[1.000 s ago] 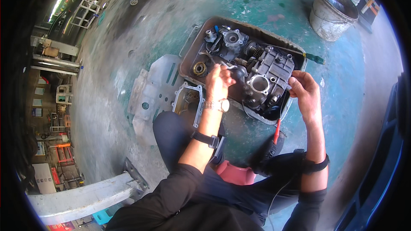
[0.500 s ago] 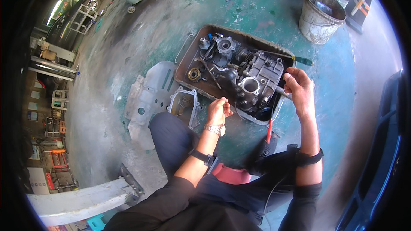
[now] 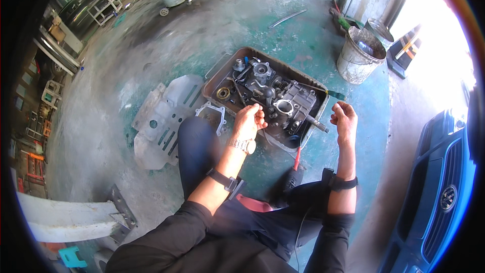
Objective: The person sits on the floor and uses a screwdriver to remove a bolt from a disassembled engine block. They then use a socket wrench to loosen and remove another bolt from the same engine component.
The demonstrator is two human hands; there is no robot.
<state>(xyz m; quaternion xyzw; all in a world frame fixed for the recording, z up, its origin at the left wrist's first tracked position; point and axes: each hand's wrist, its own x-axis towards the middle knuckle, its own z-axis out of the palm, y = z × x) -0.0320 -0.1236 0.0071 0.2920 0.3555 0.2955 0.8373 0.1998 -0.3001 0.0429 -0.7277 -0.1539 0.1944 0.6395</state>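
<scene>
While the gearbox housing [image 3: 302, 96] sits in the metal tray [image 3: 226, 72], between the left hand [image 3: 248, 123] and right hand [image 3: 345, 119] and farther out than both, its round opening [image 3: 284, 107] faces up. Shaft [image 3: 318, 124] at its side: long axis runs far left to near right, tip just left of the right hand, nearer the body. Left hand: fingers loosely curled. Right hand: fingers bent, thumb near index. Cannot tell whether either pinches anything.
</scene>
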